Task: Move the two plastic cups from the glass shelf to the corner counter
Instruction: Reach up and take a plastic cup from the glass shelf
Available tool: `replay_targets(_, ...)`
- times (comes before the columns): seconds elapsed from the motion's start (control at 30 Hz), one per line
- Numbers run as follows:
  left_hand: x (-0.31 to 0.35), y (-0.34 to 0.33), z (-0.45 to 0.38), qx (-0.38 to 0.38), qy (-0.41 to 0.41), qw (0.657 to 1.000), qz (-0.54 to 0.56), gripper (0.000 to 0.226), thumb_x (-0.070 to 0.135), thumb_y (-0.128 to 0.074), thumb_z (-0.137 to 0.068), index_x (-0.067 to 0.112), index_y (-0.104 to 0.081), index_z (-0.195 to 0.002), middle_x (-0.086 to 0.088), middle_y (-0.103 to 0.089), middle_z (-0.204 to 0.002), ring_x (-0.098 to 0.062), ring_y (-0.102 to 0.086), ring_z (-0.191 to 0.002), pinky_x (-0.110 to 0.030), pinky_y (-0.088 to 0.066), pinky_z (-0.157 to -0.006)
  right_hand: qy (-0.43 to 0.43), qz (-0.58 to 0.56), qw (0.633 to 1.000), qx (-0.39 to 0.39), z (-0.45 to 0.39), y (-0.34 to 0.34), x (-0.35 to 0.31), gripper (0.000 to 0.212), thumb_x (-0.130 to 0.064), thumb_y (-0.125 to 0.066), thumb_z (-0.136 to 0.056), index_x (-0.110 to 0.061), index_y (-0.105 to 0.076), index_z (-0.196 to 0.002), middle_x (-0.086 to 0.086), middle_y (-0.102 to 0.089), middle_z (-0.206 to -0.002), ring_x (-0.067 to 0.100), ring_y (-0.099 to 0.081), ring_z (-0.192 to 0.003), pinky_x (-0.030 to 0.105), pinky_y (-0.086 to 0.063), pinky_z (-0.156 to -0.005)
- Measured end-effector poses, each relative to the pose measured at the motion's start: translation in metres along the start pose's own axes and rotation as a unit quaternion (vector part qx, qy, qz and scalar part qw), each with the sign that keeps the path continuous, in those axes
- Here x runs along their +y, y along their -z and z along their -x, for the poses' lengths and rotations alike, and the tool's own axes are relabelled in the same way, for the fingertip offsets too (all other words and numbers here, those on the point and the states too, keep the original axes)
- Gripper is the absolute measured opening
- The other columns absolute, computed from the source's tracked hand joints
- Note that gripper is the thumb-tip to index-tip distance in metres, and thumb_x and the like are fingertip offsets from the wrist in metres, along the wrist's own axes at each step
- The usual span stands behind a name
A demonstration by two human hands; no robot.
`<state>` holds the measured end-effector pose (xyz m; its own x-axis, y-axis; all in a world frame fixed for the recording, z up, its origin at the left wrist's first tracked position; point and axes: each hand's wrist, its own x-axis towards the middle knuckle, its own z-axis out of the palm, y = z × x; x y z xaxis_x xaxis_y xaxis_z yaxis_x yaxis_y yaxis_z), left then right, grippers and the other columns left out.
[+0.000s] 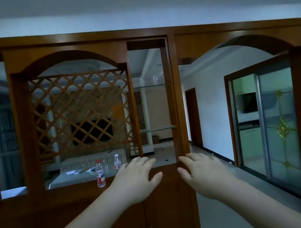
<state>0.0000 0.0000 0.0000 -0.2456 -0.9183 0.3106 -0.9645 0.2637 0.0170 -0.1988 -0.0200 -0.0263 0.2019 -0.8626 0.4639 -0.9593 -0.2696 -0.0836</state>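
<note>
Two clear plastic cups, one on the left (142, 82) and one on the right (155, 79), stand upright on the upper glass shelf (161, 84) in the narrow opening of a wooden divider. My left hand (136, 181) and my right hand (202, 174) are stretched forward well below that shelf, palms down with fingers spread, holding nothing. They hover in front of the wooden counter ledge (75, 188) at the base of the opening.
A lower glass shelf (157, 129) sits under the first. Two water bottles stand left of my hands, one on the ledge (100, 176) and one further back (117, 161). A lattice panel (82, 113) fills the arch at left. An archway and sliding glass door (266, 117) are at right.
</note>
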Motion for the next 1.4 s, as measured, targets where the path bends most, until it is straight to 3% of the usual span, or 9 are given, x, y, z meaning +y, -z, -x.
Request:
replay_targets(0.1, -0.014, -0.002, 0.002, -0.008, 0.007, 1.0, -0.009, 0.064, 0.061, -0.029, -0.097, 0.033, -0.018, -0.154, 0.005, -0.019, -0.164, -0.016, -0.01, -0.15, -0.048, -0.009, -0.12, 0.019, 0.01, 1.0, 0.007, -0.01, -0.008, -0.012, 0.058, -0.059, -0.021, -0.094, -0.032, -0.03, -0.145, -0.004, -0.032, -0.153, 0.018, -0.022, -0.142, 0.043, -0.015, -0.112)
replay_targets(0.23, -0.033, -0.002, 0.009, -0.01, 0.009, 1.0, 0.009, 0.066, 0.061, -0.031, -0.097, 0.033, -0.013, -0.155, 0.007, -0.017, -0.164, -0.013, -0.01, -0.15, -0.046, -0.008, -0.119, 0.028, 0.012, 0.999, 0.013, -0.02, -0.017, -0.029, 0.058, -0.059, -0.022, -0.094, -0.031, -0.031, -0.144, -0.003, -0.035, -0.152, 0.018, -0.026, -0.14, 0.043, -0.019, -0.111)
replay_targets(0.53, -0.07, -0.011, 0.014, 0.014, -0.004, 1.0, 0.016, 0.065, 0.064, -0.029, -0.096, 0.033, -0.023, -0.153, 0.007, -0.027, -0.162, -0.014, -0.026, -0.146, -0.048, -0.025, -0.117, 0.02, 0.031, 0.999, 0.004, -0.023, -0.039, -0.065, 0.057, -0.06, -0.022, -0.094, -0.034, -0.031, -0.143, -0.002, -0.037, -0.15, 0.02, -0.03, -0.138, 0.043, -0.024, -0.109)
replay_targets(0.67, -0.078, -0.029, 0.005, 0.034, -0.006, 0.999, -0.002, 0.064, 0.063, -0.028, -0.096, 0.033, -0.022, -0.153, 0.007, -0.027, -0.161, -0.014, -0.022, -0.147, -0.044, -0.02, -0.117, 0.022, 0.043, 0.999, 0.012, -0.02, -0.05, -0.061, 0.057, -0.06, -0.022, -0.094, -0.034, -0.031, -0.144, -0.002, -0.035, -0.152, 0.019, -0.026, -0.14, 0.042, -0.019, -0.111)
replay_targets(1.0, -0.072, -0.083, -0.067, 0.046, -0.001, 0.999, -0.012, 0.07, 0.069, -0.016, -0.091, 0.038, -0.012, -0.154, 0.009, -0.012, -0.165, -0.014, -0.002, -0.15, -0.046, -0.001, -0.12, 0.02, 0.06, 0.998, -0.003, -0.047, -0.082, 0.009, 0.061, -0.06, -0.015, -0.093, -0.033, -0.023, -0.147, -0.001, -0.025, -0.157, 0.019, -0.017, -0.144, 0.039, -0.009, -0.114)
replay_targets(1.2, -0.034, -0.108, -0.124, 0.07, -0.028, 0.997, 0.004, 0.074, 0.07, -0.01, -0.087, 0.038, -0.015, -0.153, 0.008, -0.016, -0.164, -0.014, -0.007, -0.15, -0.046, -0.005, -0.12, 0.008, 0.065, 0.998, 0.007, -0.067, -0.1, 0.071, 0.063, -0.061, -0.012, -0.092, -0.033, -0.02, -0.148, 0.0, -0.018, -0.159, 0.021, -0.012, -0.145, 0.041, -0.005, -0.115)
replay_targets(1.4, 0.004, -0.149, -0.176, 0.051, -0.024, 0.998, -0.006, 0.074, 0.07, -0.012, -0.088, 0.039, -0.004, -0.154, 0.008, -0.007, -0.166, -0.016, 0.001, -0.151, -0.047, -0.002, -0.119, 0.004, 0.057, 0.998, 0.003, -0.092, -0.121, 0.121, 0.068, -0.061, -0.005, -0.088, -0.033, -0.023, -0.147, 0.002, -0.023, -0.158, 0.022, -0.016, -0.144, 0.043, -0.005, -0.114)
